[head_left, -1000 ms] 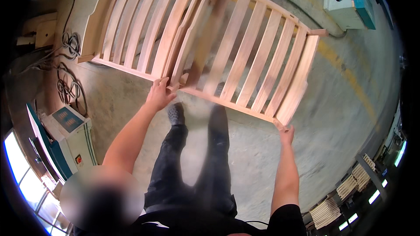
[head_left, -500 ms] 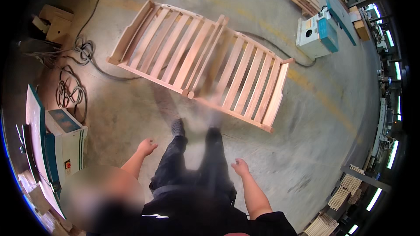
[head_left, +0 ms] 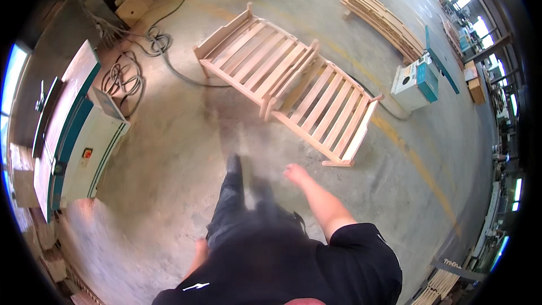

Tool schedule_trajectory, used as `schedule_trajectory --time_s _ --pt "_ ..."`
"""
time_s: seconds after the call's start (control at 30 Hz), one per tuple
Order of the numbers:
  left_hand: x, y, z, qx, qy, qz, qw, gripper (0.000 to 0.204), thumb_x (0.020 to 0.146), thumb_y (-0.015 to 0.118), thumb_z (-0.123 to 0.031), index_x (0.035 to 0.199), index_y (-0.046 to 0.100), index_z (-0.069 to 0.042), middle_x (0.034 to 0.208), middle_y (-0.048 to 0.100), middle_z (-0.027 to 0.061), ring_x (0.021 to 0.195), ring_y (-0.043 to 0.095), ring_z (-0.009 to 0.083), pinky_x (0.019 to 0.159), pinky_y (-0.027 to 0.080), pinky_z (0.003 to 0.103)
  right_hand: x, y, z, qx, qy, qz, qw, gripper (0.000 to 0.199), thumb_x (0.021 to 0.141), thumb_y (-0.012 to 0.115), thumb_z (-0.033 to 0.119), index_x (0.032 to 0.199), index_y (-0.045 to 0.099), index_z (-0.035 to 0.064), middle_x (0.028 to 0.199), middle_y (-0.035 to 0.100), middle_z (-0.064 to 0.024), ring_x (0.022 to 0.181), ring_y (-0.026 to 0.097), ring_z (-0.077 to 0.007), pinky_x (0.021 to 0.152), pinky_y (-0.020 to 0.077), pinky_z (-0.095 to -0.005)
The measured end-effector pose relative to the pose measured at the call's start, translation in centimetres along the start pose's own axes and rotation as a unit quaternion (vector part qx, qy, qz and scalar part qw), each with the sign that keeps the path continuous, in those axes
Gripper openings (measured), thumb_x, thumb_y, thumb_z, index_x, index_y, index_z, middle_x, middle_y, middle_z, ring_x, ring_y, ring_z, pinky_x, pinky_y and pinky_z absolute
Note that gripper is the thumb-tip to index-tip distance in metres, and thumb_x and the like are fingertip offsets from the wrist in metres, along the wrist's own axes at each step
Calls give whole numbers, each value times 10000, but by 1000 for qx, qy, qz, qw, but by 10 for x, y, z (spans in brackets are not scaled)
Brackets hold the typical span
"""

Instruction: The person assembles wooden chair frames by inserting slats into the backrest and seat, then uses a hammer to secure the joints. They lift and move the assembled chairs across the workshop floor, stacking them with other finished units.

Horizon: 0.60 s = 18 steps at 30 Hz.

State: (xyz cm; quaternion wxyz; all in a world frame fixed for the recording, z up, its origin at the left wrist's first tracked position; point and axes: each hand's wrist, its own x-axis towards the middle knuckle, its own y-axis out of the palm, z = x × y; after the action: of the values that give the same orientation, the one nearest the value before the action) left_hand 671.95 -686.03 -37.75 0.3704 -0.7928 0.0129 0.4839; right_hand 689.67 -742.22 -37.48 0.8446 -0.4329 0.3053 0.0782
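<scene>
Two pale wooden slatted frames, the left one [head_left: 257,54] and the right one [head_left: 334,112], stand end to end on the concrete floor in front of me. Each has several parallel slats between long side rails, with short posts at the ends. My right hand [head_left: 296,174] hangs ahead of my body, fingers curled in and nothing seen in it. It is nearest to the right frame but apart from it. Low by my left thigh is my left hand [head_left: 201,246], blurred and partly cut off by my body, so its fingers do not show clearly.
A white and teal machine [head_left: 93,152] stands close on my left. Loops of dark cable [head_left: 121,76] lie beyond it, near cardboard boxes [head_left: 132,4]. At the far right are a second white and teal machine [head_left: 415,83] and a stack of boards [head_left: 384,22].
The view has shifted, with the frames now smaller and farther up right. My right arm has swung forward and inward; my left hand has dropped back beside my thigh. My legs have moved as in walking.
</scene>
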Motion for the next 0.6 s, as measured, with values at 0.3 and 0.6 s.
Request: schedule_trajectory --time_s 0.3,0.6 --pt "-136 53 222 -40 -11 93 995 344 882 606 -302 981 712 10 903 721 175 851 693 248 764 530 377 -126 111 100 -171 -125 162 964 306 840 604 325 976 756 96 974 725 -164 932 688 -330 854 534 -445" --pt "-240 35 447 -432 -46 -127 892 229 885 631 -198 933 642 26 779 657 120 708 641 211 623 507 329 -285 323 210 -384 -205 318 842 375 840 580 388 962 762 85 1035 716 -174 992 676 -332 874 531 -437"
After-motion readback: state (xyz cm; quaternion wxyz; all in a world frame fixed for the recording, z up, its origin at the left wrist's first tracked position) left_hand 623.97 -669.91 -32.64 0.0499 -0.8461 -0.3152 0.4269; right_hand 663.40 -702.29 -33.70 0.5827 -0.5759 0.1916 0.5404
